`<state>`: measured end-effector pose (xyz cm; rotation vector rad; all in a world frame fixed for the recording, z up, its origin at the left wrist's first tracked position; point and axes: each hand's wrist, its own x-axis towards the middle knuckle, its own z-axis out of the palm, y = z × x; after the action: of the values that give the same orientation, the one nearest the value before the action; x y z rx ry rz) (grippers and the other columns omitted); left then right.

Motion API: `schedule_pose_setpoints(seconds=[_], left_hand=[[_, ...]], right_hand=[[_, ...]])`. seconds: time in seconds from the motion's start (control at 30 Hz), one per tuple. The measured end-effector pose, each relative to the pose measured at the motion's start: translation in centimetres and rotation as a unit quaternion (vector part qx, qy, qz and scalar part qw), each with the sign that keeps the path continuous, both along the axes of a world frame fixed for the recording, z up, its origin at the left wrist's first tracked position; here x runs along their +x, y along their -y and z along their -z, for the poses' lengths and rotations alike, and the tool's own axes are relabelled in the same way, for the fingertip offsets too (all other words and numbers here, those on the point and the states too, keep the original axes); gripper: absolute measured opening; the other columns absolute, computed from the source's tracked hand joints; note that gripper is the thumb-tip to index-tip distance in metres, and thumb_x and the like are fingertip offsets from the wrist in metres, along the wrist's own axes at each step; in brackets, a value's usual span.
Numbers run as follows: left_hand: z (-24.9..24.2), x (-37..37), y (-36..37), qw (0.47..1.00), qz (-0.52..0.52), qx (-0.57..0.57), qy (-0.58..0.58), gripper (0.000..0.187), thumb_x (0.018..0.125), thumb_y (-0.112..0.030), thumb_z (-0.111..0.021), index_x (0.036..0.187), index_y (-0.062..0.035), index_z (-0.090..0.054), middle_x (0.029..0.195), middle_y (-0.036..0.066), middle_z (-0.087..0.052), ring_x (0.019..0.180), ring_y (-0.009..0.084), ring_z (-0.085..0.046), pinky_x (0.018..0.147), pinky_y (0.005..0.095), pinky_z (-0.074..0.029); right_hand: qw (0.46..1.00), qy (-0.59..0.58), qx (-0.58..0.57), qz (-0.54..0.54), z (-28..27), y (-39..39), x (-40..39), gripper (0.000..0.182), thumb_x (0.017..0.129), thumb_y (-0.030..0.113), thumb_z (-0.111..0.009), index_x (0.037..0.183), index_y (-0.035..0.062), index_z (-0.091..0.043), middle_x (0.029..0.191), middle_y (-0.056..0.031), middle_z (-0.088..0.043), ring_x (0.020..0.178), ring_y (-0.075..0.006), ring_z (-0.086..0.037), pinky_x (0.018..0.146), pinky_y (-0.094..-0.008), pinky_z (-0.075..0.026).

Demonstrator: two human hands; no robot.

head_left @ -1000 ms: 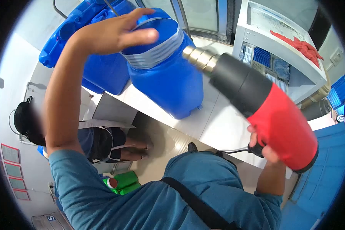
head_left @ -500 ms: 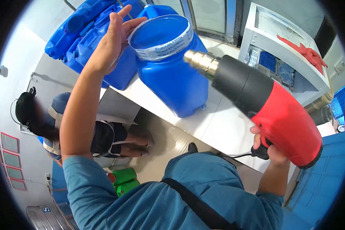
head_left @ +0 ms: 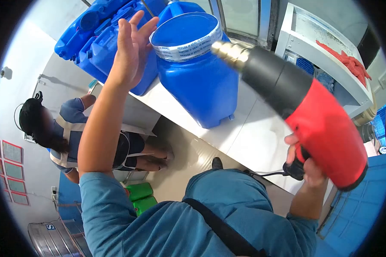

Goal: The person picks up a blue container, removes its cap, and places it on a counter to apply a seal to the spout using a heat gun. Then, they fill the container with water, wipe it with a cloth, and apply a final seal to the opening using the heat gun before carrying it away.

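A blue plastic drum [head_left: 197,90] stands upright on the white table. Round its neck, just under the blue lid [head_left: 186,28], runs a clear shrink seal [head_left: 188,52] printed with "refuse if seal is broken". My right hand [head_left: 309,171] grips a red and black heat gun [head_left: 319,122] by its handle. The gun's metal nozzle [head_left: 229,53] points at the right side of the seal and overlaps it in this view. On the drum's left, my left hand [head_left: 135,53] is raised and open, its fingers spread and the fingertips close to the seal.
Several blue jerrycans [head_left: 103,38] crowd the table's far left. A white shelf unit [head_left: 326,51] with a red glove [head_left: 347,62] stands at the right. Another person [head_left: 77,132] is at the left, near green containers [head_left: 141,197] on the floor. A black cord [head_left: 270,174] trails from the gun.
My left hand has turned and its fingers have spread wider beside the drum. The heat gun stays aimed at the seal. The other person's arm has come into view, and the camera has shifted slightly.
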<state>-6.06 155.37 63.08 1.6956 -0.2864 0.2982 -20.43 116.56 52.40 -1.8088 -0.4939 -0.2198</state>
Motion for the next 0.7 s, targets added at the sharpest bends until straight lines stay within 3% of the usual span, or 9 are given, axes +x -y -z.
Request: schedule_pose_setpoints(seconds=[0.07, 0.2, 0.27, 0.4, 0.47, 0.53, 0.6, 0.63, 0.7], left_hand=[[0.1, -0.2, -0.3, 0.999, 0.029, -0.026, -0.003, 0.107, 0.086, -0.087, -0.026, 0.153, -0.0050, -0.020, 0.144, 0.021, -0.046, 0.131, 0.0330, -0.046, 0.113, 0.0467, -0.030], [0.4, -1.4, -3.1, 0.999, 0.035, 0.020, 0.019, 0.095, 0.089, -0.084, -0.025, 0.145, -0.0074, -0.033, 0.130, 0.016, -0.055, 0.121, 0.0284, -0.050, 0.113, 0.0467, -0.027], [0.2, -1.0, -3.0, 1.000, -0.017, -0.016, 0.014, 0.091, 0.090, -0.082, -0.023, 0.143, -0.0084, -0.034, 0.133, 0.018, -0.053, 0.126, 0.0290, -0.047, 0.113, 0.0476, -0.027], [0.9, 0.1, -0.2, 0.998, 0.002, -0.057, 0.011, 0.093, 0.091, -0.081, -0.025, 0.150, -0.0091, -0.025, 0.140, 0.020, -0.049, 0.132, 0.0314, -0.044, 0.115, 0.0469, -0.025], [0.8, -0.7, -0.6, 0.998, 0.035, -0.041, 0.015, 0.095, 0.091, -0.081, -0.025, 0.152, -0.0072, -0.022, 0.136, 0.020, -0.052, 0.132, 0.0325, -0.044, 0.116, 0.0463, -0.024], [0.6, -1.5, -2.7, 0.997, 0.021, 0.064, 0.044, 0.096, 0.091, -0.081, -0.024, 0.150, -0.0061, -0.025, 0.130, 0.018, -0.055, 0.130, 0.0308, -0.046, 0.116, 0.0459, -0.022], [0.6, -1.9, -3.9, 0.998, -0.012, 0.043, 0.034, 0.096, 0.090, -0.083, -0.025, 0.147, -0.0062, -0.029, 0.126, 0.016, -0.057, 0.127, 0.0279, -0.047, 0.116, 0.0455, -0.021], [0.6, -2.0, -4.1, 0.999, -0.036, 0.029, 0.023, 0.094, 0.090, -0.083, -0.025, 0.145, -0.0070, -0.030, 0.127, 0.015, -0.057, 0.128, 0.0266, -0.047, 0.116, 0.0455, -0.021], [0.4, -2.1, -3.9, 0.998, -0.067, 0.019, 0.011, 0.090, 0.091, -0.081, -0.025, 0.144, -0.0085, -0.032, 0.132, 0.014, -0.053, 0.133, 0.0258, -0.042, 0.116, 0.0462, -0.020]], right_hand=[[0.994, -0.026, 0.100, 0.026, -0.9, -0.2, 0.5, 0.076, 0.094, 0.062, -0.049, 0.113, -0.0110, -0.061, 0.076, -0.0128, -0.066, 0.049, -0.0151, -0.054, 0.056, -0.0274, -0.046], [0.991, -0.119, -0.022, -0.056, -1.3, 3.6, -0.8, 0.066, 0.096, 0.056, -0.050, 0.107, -0.0078, -0.063, 0.071, -0.0106, -0.065, 0.059, -0.0153, -0.058, 0.058, -0.0265, -0.046], [0.976, -0.124, 0.180, -0.029, 4.2, 3.4, -1.3, 0.063, 0.099, 0.053, -0.044, 0.104, -0.0061, -0.064, 0.073, -0.0112, -0.067, 0.057, -0.0175, -0.059, 0.058, -0.0275, -0.047], [0.969, 0.135, -0.188, 0.081, 3.7, 2.8, 0.3, 0.057, 0.101, 0.044, -0.045, 0.117, -0.0088, -0.059, 0.089, -0.0185, -0.069, 0.065, -0.0195, -0.062, 0.059, -0.0294, -0.049], [0.989, -0.075, 0.085, -0.099, -2.2, 1.7, 0.8, 0.056, 0.097, 0.040, -0.053, 0.123, -0.0093, -0.056, 0.094, -0.0196, -0.068, 0.071, -0.0194, -0.062, 0.062, -0.0304, -0.050], [0.981, -0.095, 0.128, -0.106, -1.5, 3.7, 0.7, 0.058, 0.093, 0.043, -0.059, 0.120, -0.0083, -0.058, 0.091, -0.0171, -0.067, 0.070, -0.0183, -0.061, 0.062, -0.0301, -0.050], [0.904, -0.420, 0.055, -0.060, 0.2, 6.2, 0.0, 0.058, 0.092, 0.045, -0.060, 0.118, -0.0080, -0.058, 0.089, -0.0154, -0.067, 0.071, -0.0173, -0.061, 0.062, -0.0289, -0.050], [0.829, -0.430, -0.335, -0.127, -9.0, 2.6, 1.6, 0.061, 0.093, 0.049, -0.060, 0.116, -0.0082, -0.059, 0.086, -0.0144, -0.066, 0.068, -0.0166, -0.060, 0.061, -0.0287, -0.048], [0.879, -0.383, -0.257, -0.123, -7.5, 1.9, 1.0, 0.062, 0.093, 0.050, -0.059, 0.116, -0.0085, -0.059, 0.086, -0.0143, -0.066, 0.067, -0.0167, -0.060, 0.061, -0.0289, -0.048]])
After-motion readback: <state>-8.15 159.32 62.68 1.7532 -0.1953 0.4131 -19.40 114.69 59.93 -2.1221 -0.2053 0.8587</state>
